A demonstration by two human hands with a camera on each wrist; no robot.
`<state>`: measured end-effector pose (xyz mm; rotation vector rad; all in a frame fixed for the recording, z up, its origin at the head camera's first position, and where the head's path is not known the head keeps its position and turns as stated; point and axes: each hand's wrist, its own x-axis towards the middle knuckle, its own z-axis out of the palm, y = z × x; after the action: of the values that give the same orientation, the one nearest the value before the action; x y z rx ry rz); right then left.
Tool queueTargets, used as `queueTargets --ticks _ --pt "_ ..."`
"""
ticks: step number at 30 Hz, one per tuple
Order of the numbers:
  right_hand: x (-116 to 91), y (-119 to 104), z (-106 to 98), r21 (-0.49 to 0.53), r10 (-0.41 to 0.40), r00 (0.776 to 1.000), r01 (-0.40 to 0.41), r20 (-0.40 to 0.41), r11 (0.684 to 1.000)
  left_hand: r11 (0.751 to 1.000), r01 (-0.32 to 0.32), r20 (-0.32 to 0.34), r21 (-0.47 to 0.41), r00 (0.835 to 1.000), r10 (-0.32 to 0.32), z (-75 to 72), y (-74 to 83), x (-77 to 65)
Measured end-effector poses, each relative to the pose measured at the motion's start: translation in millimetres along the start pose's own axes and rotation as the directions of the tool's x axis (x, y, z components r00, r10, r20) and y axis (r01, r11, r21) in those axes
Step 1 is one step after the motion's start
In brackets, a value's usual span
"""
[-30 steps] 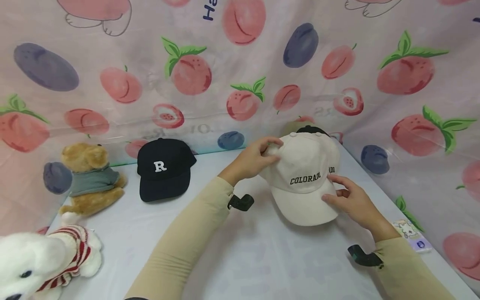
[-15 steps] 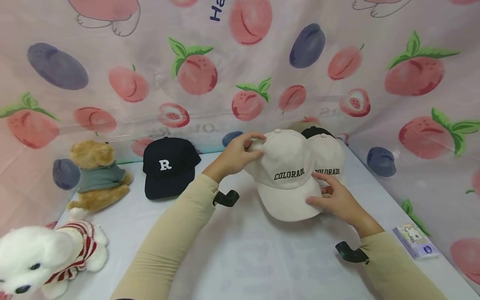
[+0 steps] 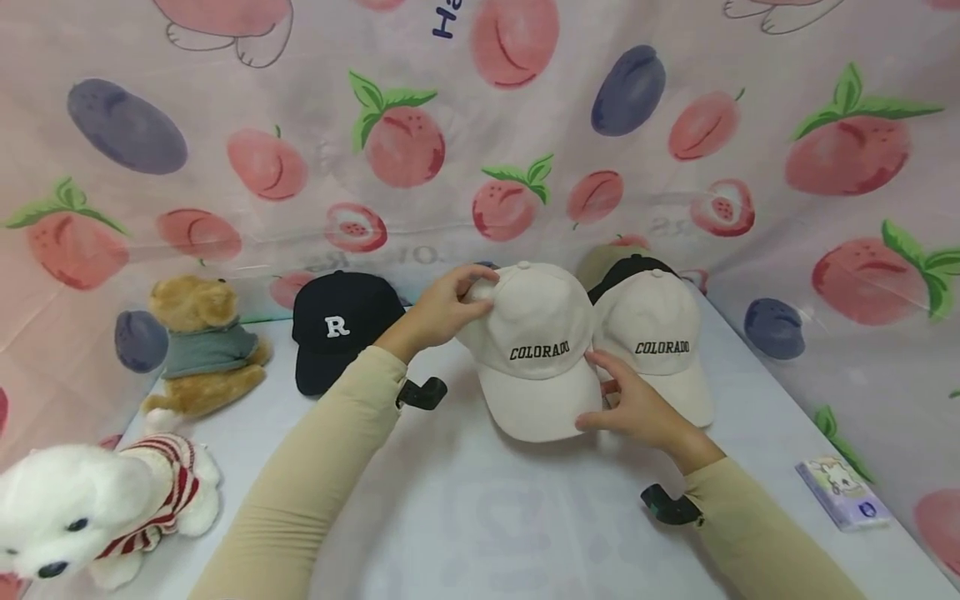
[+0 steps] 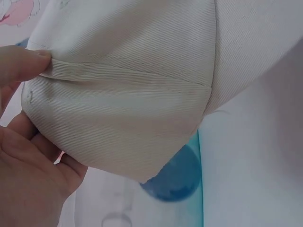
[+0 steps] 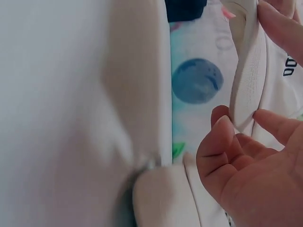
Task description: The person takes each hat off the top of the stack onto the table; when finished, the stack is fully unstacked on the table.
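Both hands hold a cream baseball cap (image 3: 536,317) with COLORADO lettering, its front facing me. My left hand (image 3: 438,308) pinches the left side of the crown; in the left wrist view, the thumb (image 4: 23,64) lies on the cloth and fingers go behind it. At the brim's right edge is my right hand (image 3: 637,408), fingers and thumb around that edge. In the right wrist view, the brim (image 5: 251,71) sits between the fingers. A second cream COLORADO cap (image 3: 660,317) rests on the table just right of the held one.
Behind the second cream cap are a black cap (image 3: 637,265) and a tan one (image 3: 596,262). A dark cap with a white R (image 3: 341,312) sits left, beside a teddy bear (image 3: 206,350) and a white plush dog (image 3: 82,508). A small purple pack (image 3: 843,492) lies right.
The held cream cap has moved left with both hands, away from the second cream cap. That second cap's lettering and brim now show. The camera view has shifted slightly.
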<state>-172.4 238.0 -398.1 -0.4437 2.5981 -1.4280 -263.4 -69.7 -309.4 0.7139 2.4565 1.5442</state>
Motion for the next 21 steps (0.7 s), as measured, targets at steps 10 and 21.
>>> queueTargets --ticks 10,21 --pt "22 -1 27 0.02 -0.061 0.995 0.06 0.074 0.998 0.997 0.039 -0.058 0.066 0.998 -0.035 -22.3 -14.5 -8.3" --pt "44 -16 52 -0.037 -0.014 0.989 0.02 0.148 0.999 0.985 0.082 -0.13 0.153 0.99 -0.062 -42.4 -31.0 -11.0"
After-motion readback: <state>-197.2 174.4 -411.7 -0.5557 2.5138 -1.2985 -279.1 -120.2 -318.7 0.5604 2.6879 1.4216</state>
